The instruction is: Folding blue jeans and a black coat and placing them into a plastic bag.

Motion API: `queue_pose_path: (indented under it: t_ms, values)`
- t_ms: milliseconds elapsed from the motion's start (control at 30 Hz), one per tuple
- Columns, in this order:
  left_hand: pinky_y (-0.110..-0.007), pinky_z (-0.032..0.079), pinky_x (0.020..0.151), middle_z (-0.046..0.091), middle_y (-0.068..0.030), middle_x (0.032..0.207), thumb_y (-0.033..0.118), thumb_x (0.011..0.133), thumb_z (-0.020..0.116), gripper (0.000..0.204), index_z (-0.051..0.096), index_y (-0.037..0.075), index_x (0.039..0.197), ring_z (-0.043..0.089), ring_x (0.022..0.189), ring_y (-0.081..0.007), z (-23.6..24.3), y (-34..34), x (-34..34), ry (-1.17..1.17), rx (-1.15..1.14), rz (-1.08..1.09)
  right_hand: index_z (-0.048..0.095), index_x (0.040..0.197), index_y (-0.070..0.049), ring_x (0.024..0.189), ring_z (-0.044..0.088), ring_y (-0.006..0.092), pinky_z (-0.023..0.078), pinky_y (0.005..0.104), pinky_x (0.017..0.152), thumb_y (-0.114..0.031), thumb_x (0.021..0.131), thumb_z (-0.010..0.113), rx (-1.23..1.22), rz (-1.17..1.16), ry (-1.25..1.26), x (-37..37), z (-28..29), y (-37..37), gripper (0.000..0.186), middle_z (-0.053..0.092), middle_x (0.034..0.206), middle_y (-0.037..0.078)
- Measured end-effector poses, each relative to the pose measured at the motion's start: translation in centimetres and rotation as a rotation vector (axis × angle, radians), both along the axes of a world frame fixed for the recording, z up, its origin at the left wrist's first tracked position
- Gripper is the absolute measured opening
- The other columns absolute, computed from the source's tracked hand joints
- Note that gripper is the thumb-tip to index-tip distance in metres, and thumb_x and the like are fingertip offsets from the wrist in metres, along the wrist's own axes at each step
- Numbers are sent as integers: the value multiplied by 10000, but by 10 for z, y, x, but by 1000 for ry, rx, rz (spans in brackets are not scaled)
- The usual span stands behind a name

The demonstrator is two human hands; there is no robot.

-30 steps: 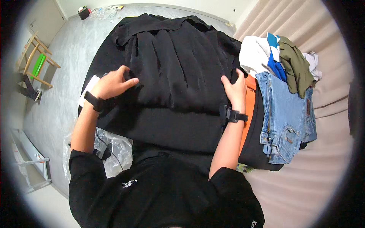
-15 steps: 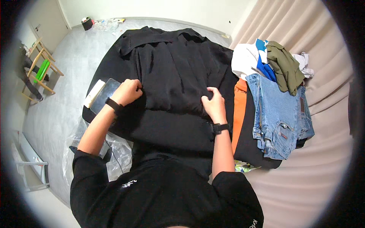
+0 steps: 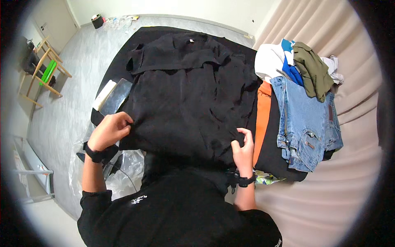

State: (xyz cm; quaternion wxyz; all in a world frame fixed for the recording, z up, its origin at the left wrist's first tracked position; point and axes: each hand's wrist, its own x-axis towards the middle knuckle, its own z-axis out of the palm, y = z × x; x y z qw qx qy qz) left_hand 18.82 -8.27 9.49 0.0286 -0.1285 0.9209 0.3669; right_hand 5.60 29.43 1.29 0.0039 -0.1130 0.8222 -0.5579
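Observation:
A thin black shirt [image 3: 173, 99] lies spread over a black-covered table [image 3: 153, 33]. A small pale label shows at its far end, and folds of cloth cross its upper part. My left hand [image 3: 109, 131] is closed, pinching the shirt's near left edge between thumb and fingers. At the near right edge, my right hand [image 3: 244, 151] has thumb and forefinger curled onto the cloth in a pinch. The near hem lies close to my body. Dark bands circle both wrists.
Folded blue jeans [image 3: 306, 127] lie at the right, with an olive garment [image 3: 313, 70] and a white one [image 3: 268, 61] behind. An orange strip [image 3: 262, 119] runs beside the shirt. A dark flat panel [image 3: 117, 97] and a white bar [image 3: 104, 94] sit left. Plastic sheeting [image 3: 127, 168] hangs low left.
Both hands have drawn the shirt's near edge toward me, the left hand also shifting left. The shirt now lies flatter, and its label end has come into view.

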Motion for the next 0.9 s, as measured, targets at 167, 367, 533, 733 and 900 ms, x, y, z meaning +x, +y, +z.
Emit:
queue_pose_path:
  t_ms: [167, 367, 533, 733, 900]
  values:
    - [-352, 448, 887, 603, -120, 1009, 131, 747, 688, 303, 607, 28, 1020, 565, 999, -284, -5, 18, -18, 175, -141, -298, 512, 1119, 13, 1049, 547, 222, 412, 322, 946, -2, 752, 553, -86, -11, -30, -3, -5, 1, 370, 565, 1083, 132]
    - [-483, 247, 1094, 312, -96, 1457, 176, 630, 783, 841, 410, 268, 1379, 274, 1355, -352, -30, 62, -5, 33, -358, -520, 459, 1214, -8, 1107, 517, 229, 388, 328, 980, 1, 783, 572, -182, 9, -213, 5, 1, 6, 446, 521, 1178, 118]
    - [-405, 380, 977, 506, -82, 1226, -69, 654, 616, 531, 587, 149, 1137, 461, 1177, -294, -49, 40, 12, 210, -499, -206, 452, 1279, -10, 1184, 473, 220, 327, 321, 1035, -7, 807, 588, -32, -24, -90, 20, -2, 12, 491, 518, 1247, 96]
    - [-363, 461, 873, 619, -100, 961, -61, 663, 599, 290, 612, 61, 925, 581, 971, -280, -40, 17, 16, 152, -377, -223, 659, 969, 15, 829, 534, 79, 411, 212, 754, 5, 810, 539, -288, -41, -202, 11, 10, 6, 199, 644, 941, 36]
    - [-375, 488, 781, 627, -132, 892, -57, 690, 613, 221, 597, 15, 899, 610, 882, -327, -11, 5, 21, 80, -23, -264, 569, 820, -34, 762, 463, 67, 349, 191, 720, -64, 794, 546, -395, 58, -96, 11, 23, 25, 46, 530, 809, -9]
